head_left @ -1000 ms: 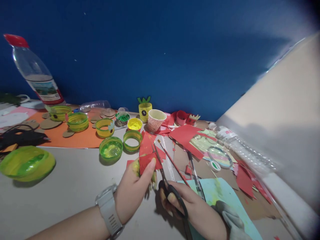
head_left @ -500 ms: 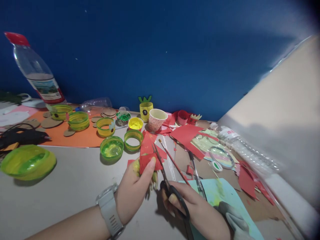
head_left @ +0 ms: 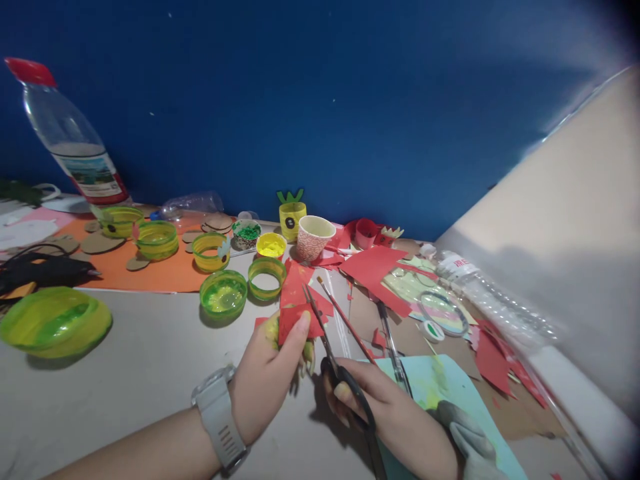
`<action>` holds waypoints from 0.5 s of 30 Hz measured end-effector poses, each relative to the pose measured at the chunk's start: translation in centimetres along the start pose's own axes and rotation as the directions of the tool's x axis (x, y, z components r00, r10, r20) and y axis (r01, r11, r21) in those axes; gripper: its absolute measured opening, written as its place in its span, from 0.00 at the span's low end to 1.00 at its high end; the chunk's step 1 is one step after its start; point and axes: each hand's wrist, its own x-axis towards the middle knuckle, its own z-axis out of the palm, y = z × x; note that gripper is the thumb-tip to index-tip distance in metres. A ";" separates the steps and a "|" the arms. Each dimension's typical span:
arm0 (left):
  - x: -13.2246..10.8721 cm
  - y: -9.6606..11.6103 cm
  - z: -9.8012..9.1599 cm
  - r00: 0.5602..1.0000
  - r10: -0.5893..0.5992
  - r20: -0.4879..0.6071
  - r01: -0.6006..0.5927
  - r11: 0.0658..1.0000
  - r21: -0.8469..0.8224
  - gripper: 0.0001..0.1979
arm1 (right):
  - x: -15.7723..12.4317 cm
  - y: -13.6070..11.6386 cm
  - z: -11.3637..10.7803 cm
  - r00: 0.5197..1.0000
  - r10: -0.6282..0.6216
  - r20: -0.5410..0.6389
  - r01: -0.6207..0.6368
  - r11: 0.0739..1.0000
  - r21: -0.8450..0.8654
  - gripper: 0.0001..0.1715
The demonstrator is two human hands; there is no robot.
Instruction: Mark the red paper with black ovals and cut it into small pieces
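My left hand [head_left: 267, 373], with a grey watch [head_left: 219, 417] on the wrist, pinches a piece of red paper [head_left: 296, 313] between thumb and fingers. My right hand [head_left: 387, 413] grips black-handled scissors [head_left: 336, 363], fingers through the loops. The blades point up and away, their tips against the red paper's right edge. Yellow paint stains my fingers on both hands.
Green and yellow plastic rings and cups [head_left: 223, 293] stand behind my hands. A green bowl [head_left: 53, 323] sits at the left, a tilted bottle [head_left: 70, 143] behind it. Red paper scraps [head_left: 373, 267], brushes [head_left: 345, 317], a pen, tape and a crushed bottle [head_left: 493, 300] lie to the right. A light-blue sheet [head_left: 440, 387] lies under my right wrist.
Almost nothing moved. The view shifted slightly, and both hands kept their hold on the paper and scissors.
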 end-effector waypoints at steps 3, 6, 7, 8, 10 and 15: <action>0.1 0.1 0.0 1.000 -0.019 -0.009 0.019 1.000 0.016 0.14 | 0.0 0.0 0.0 1.000 0.010 -0.011 -0.011 1.000 -0.016 0.33; 0.0 0.0 0.0 1.000 -0.026 -0.004 0.026 1.000 0.017 0.14 | -0.1 -0.2 0.0 0.999 0.025 -0.022 -0.025 0.999 -0.027 0.30; 0.0 0.0 0.0 1.000 -0.026 -0.005 0.026 1.000 0.014 0.14 | -0.1 -0.3 0.1 0.999 0.028 -0.022 -0.029 0.999 -0.027 0.30; 0.0 -0.1 0.0 1.000 -0.028 -0.007 0.028 1.000 0.014 0.14 | -0.1 -0.4 0.1 0.999 0.029 -0.022 -0.029 0.999 -0.024 0.29; 0.0 -0.1 0.0 0.999 -0.033 -0.016 0.033 0.999 0.019 0.15 | 0.0 -0.7 0.1 1.000 0.023 -0.010 -0.024 1.000 -0.021 0.29; 0.1 0.0 0.0 0.999 -0.035 -0.017 0.036 0.999 0.031 0.16 | 0.0 -0.8 0.2 0.999 0.033 -0.033 -0.034 0.999 -0.030 0.29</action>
